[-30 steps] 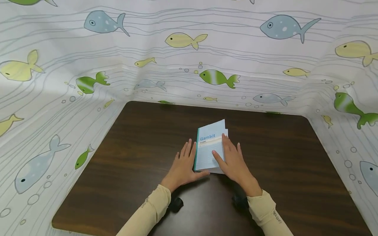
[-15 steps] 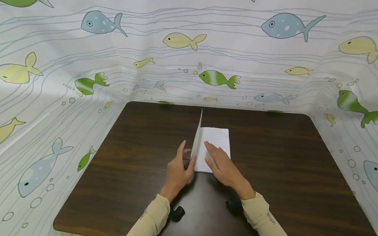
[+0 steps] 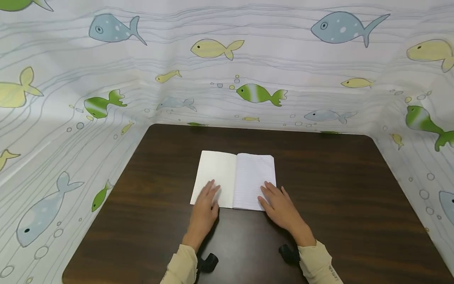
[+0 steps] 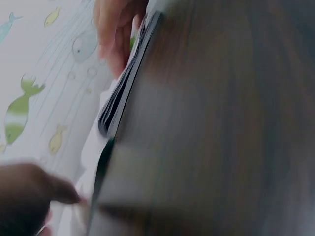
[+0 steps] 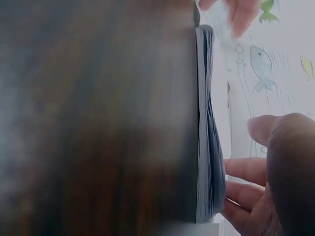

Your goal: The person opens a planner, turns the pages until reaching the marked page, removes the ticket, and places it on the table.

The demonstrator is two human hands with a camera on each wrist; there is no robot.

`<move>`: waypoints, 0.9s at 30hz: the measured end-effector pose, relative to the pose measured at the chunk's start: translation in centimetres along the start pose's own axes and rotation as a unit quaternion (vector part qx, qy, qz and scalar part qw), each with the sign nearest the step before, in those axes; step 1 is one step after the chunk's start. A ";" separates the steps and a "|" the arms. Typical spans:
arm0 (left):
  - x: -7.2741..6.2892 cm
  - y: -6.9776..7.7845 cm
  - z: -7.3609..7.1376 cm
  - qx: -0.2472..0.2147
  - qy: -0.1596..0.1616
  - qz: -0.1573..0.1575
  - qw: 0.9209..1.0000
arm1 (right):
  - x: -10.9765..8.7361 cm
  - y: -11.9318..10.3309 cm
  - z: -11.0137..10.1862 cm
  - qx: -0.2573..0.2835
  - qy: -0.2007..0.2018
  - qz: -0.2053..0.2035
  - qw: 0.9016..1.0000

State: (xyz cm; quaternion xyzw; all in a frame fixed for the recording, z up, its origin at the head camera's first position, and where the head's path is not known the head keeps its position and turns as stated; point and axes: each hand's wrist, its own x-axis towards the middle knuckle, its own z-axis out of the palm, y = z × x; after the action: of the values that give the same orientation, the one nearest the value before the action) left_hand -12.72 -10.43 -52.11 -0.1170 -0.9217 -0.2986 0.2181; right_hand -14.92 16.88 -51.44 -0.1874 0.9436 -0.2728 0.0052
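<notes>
A notebook lies opened on the dark wooden table, its ruled page [image 3: 252,177] on the right and the plain inside of its cover [image 3: 217,169] folded out to the left. My left hand [image 3: 202,211] rests its extended fingers on the lower part of that cover. Over the lower right corner of the ruled page, my right hand [image 3: 282,207] touches down with fingers spread. From the right wrist, the thick stack of page edges [image 5: 206,128] shows side-on beside the fingers [image 5: 246,191]. The left wrist view has the same edge of the notebook [image 4: 129,83], with the left thumb [image 4: 61,189] near the cover.
The brown wood-grain table [image 3: 337,197] extends on all sides of the notebook. A white sheet with printed fish [image 3: 262,92] hangs behind it and along both sides. Black wrist-worn devices [image 3: 208,262] sit by each sleeve.
The notebook was closed with its "Gambit" cover up. The left hand has swung the cover upright, then over flat to the left; the right hand has shifted to the page's lower right.
</notes>
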 end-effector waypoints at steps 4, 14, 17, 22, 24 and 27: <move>0.6 0.9 1.3 -0.059 -0.138 0.042 0.988 | 0.1 0.6 -0.2 0.015 0.019 -0.004 1.000; 0.8 0.5 3.0 -0.038 -0.154 0.108 0.981 | 0.3 1.6 1.6 0.123 0.096 0.003 0.988; 0.8 0.3 3.0 -0.042 -0.160 0.103 0.981 | 0.1 1.8 2.2 0.137 0.113 0.010 0.984; 1.2 0.4 3.0 -0.040 -0.173 0.092 0.980 | 0.3 1.7 1.7 0.134 0.116 0.033 0.984; 1.2 0.6 3.1 -0.028 -0.179 0.082 0.980 | 0.4 1.6 1.5 0.136 0.115 0.049 0.983; 1.2 1.1 3.5 0.004 -0.194 0.065 0.979 | 0.4 1.8 1.6 0.137 0.118 0.074 0.981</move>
State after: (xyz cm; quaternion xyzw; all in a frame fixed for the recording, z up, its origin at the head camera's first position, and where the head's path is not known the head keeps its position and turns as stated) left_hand -14.57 -7.35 -53.50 -0.2313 -0.9382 -0.2515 0.0540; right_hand -15.72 17.29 -53.73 -0.0806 0.9024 -0.4189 -0.0605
